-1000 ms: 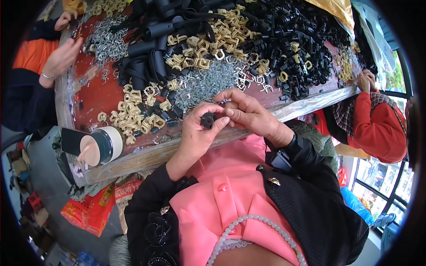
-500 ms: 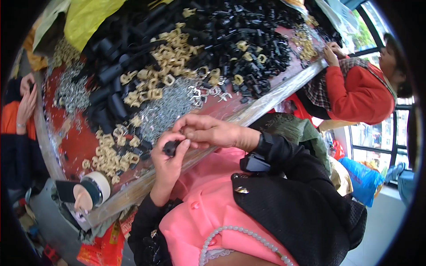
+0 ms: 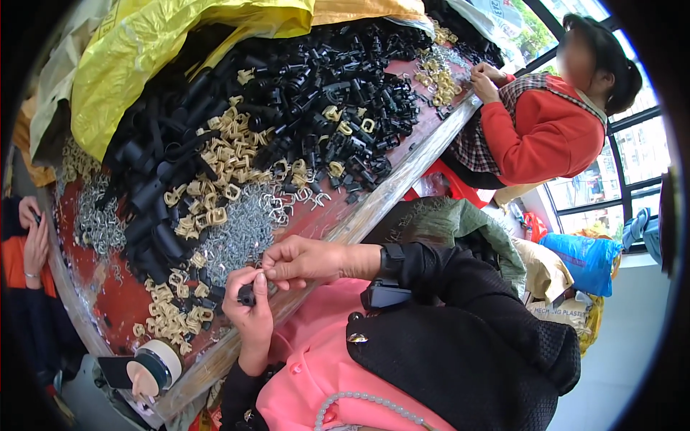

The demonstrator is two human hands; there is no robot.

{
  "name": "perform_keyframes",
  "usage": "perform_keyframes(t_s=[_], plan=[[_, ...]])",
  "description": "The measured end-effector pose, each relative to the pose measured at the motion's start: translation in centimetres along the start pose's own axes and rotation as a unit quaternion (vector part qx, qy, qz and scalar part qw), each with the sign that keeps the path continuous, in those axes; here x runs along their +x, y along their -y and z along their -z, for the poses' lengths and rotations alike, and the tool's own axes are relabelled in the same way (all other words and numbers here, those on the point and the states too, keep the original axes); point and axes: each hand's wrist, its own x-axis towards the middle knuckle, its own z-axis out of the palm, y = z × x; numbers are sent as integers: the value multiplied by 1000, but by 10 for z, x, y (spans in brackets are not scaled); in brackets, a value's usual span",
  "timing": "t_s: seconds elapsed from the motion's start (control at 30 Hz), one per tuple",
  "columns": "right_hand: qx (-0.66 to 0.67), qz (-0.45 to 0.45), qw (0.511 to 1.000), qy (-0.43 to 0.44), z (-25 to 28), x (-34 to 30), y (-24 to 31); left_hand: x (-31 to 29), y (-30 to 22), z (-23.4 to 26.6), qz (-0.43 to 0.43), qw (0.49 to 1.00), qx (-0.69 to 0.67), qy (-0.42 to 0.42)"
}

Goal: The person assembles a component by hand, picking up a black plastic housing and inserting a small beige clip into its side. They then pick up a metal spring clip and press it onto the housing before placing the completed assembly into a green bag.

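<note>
My left hand (image 3: 248, 316) is closed round a small black plastic piece (image 3: 246, 295), seen between the thumb and fingers. My right hand (image 3: 309, 260) reaches in from the right with its thumb and fingers pinched together against the left fingertips. Whatever lies in that pinch is too small to make out. Both hands are above the near wooden edge of the red table. Just beyond them lies a heap of small bent silver metal clips (image 3: 233, 228). Beige plastic loops (image 3: 172, 316) are heaped left of my left hand.
Black plastic parts (image 3: 302, 108) cover much of the table. A yellow sack (image 3: 136, 65) drapes over the far left. A round tub (image 3: 157, 365) stands at the near left corner. One co-worker (image 3: 546, 129) handles parts at right; another person's hands (image 3: 34, 244) show at left.
The view has shifted, so the table and my hands appear lower and further left. My left hand still holds the black piece, and my right fingers stay pinched beside it.
</note>
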Motion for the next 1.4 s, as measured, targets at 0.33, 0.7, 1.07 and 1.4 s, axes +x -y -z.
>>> perform_keyframes(t_s=[0.33,0.7,1.07,1.4], plan=[[-25,26,998,-46,-8,0,-5,-1,-2,1,1,999,39,-1],[-110,81,987,-88,-5,1,-4,1,3,-1,94,993,-70,9],[-136,201,963,-113,-3,4,-7,5,-16,4,270,845,-460,35],[-362,160,907,-141,-9,-11,22,7,-5,4,319,825,-462,60]])
